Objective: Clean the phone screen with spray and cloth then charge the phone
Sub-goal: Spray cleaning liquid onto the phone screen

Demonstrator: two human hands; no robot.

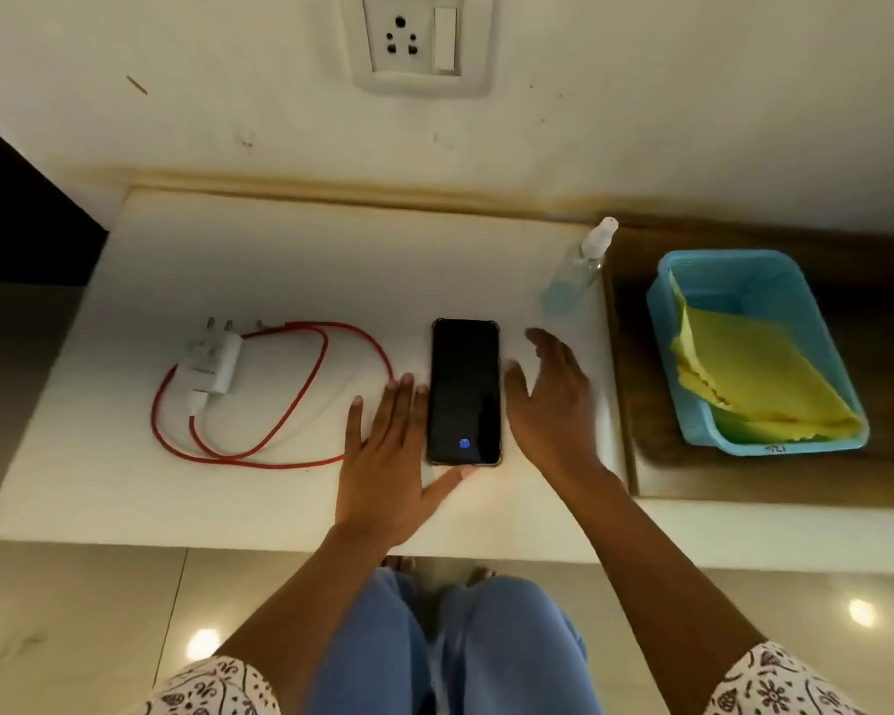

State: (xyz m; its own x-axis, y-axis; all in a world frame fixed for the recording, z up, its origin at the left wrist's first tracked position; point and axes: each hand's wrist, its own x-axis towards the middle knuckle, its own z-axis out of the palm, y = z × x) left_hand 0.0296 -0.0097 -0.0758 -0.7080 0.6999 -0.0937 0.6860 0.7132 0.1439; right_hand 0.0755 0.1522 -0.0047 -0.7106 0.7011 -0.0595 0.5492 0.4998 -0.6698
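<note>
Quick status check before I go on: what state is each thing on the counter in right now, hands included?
phone: flat, face up, screen mostly dark
left hand: open, flat beside phone
right hand: open, holds nothing
spray bottle: upright, untouched
yellow cloth: lying in blue basket
charger: unplugged, red cable attached
wall socket: nothing plugged in

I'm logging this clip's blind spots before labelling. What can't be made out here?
Head view only:
- Red charging cable: one stretch hidden under the left hand.
- Blue plastic basket: floor covered by the yellow cloth.
- Clear spray bottle: any label too blurred.
- White wall switch: position unclear.
</note>
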